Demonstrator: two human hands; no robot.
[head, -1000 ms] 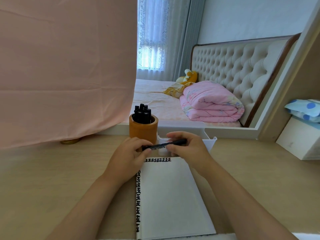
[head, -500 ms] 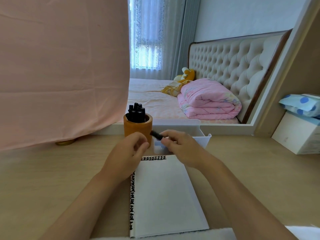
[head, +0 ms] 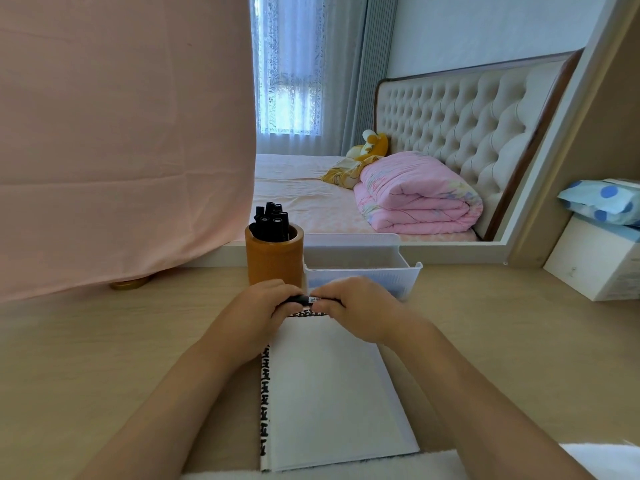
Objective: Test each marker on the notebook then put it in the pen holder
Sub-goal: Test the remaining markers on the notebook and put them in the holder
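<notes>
A black marker (head: 309, 300) lies level between my two hands above the top edge of the open notebook (head: 332, 393). My left hand (head: 258, 315) grips its left end and my right hand (head: 358, 308) grips its right end; only the middle with a white label shows. The notebook lies on the desk with a blank white page and a black-and-white patterned border. Behind my left hand stands the orange-brown pen holder (head: 274, 259) with several black markers (head: 272, 221) upright in it.
A white plastic tray (head: 403, 271) stands right of the pen holder, behind my right hand. A pink cloth (head: 121, 140) hangs at the back left. A white box (head: 595, 268) with a blue dotted pack sits at the right. The wooden desk (head: 104, 358) spreads around.
The marker, held only by my right hand near the holder half a second ago, is now gripped level by both hands. My left hand has closed on its left end.
</notes>
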